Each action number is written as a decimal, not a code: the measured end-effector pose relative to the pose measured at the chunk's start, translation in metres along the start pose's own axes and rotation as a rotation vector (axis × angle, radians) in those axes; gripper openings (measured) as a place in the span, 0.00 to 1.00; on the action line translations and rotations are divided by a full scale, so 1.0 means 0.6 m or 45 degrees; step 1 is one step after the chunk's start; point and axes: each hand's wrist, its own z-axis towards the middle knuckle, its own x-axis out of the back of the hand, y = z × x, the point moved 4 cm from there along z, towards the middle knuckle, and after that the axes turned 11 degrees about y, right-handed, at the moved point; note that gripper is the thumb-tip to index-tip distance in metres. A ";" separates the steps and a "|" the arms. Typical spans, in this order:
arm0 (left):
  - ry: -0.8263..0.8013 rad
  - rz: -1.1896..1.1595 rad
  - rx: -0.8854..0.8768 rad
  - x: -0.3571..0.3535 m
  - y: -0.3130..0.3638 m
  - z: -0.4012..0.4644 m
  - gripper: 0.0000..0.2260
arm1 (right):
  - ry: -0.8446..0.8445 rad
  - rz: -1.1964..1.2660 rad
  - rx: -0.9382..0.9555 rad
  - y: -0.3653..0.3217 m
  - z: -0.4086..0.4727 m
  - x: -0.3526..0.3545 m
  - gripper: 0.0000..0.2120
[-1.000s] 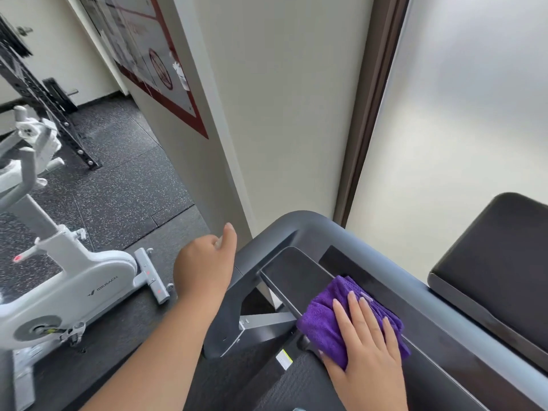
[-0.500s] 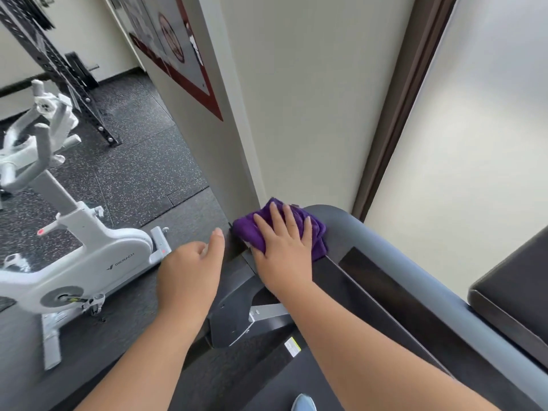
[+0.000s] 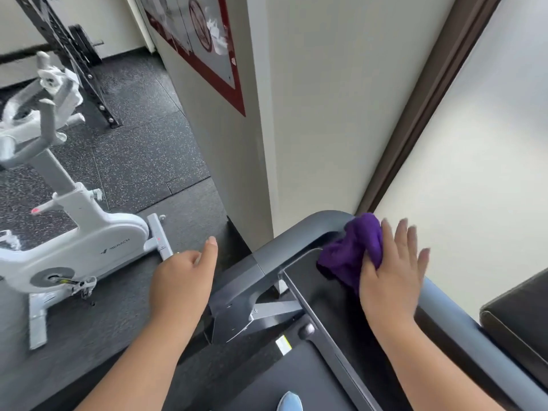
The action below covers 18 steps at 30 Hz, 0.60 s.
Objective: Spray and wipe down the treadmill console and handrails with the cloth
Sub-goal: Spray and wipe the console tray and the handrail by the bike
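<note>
right hand flat on the purple cloth, fingers spread wide and blurred, palm pressing it rather than a clenched grip, right at the far left corner of the treadmill console where the grey handrail bends. left hand hangs off to the side above the floor, loosely curled, thumb out, grip holding nothing. white exercise bike stands on the speckled floor to the left.
</note>
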 end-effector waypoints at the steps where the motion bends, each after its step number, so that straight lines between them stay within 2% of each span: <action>1: 0.002 0.004 0.013 0.000 -0.002 -0.002 0.33 | -0.008 0.015 -0.027 -0.024 0.016 -0.020 0.32; 4: 0.022 0.002 0.031 -0.004 0.000 -0.013 0.33 | -0.145 0.094 0.149 -0.122 0.010 -0.095 0.32; 7: 0.042 -0.007 0.025 -0.009 -0.001 -0.022 0.33 | -0.248 0.198 0.412 -0.189 -0.059 -0.123 0.27; 10: 0.048 0.005 0.026 -0.009 -0.012 -0.022 0.33 | -0.370 0.311 0.788 -0.190 -0.163 -0.108 0.29; 11: 0.051 0.004 0.029 -0.008 -0.017 -0.022 0.33 | -0.413 0.316 0.855 -0.178 -0.190 -0.097 0.30; 12: 0.053 -0.001 0.034 -0.005 -0.023 -0.022 0.34 | -0.429 0.344 0.820 -0.160 -0.205 -0.083 0.30; 13: 0.056 -0.005 0.044 -0.001 -0.028 -0.022 0.34 | -0.463 0.421 0.647 -0.139 -0.205 -0.072 0.28; 16: 0.072 0.008 0.091 0.009 -0.049 -0.021 0.34 | -0.668 0.910 -0.312 -0.105 -0.156 -0.013 0.18; 17: 0.073 0.016 0.113 0.012 -0.056 -0.023 0.34 | -0.572 1.030 -0.528 -0.100 -0.124 0.017 0.15; 18: 0.069 0.015 0.132 0.014 -0.063 -0.026 0.34 | -0.425 1.078 -0.646 -0.096 -0.087 0.049 0.15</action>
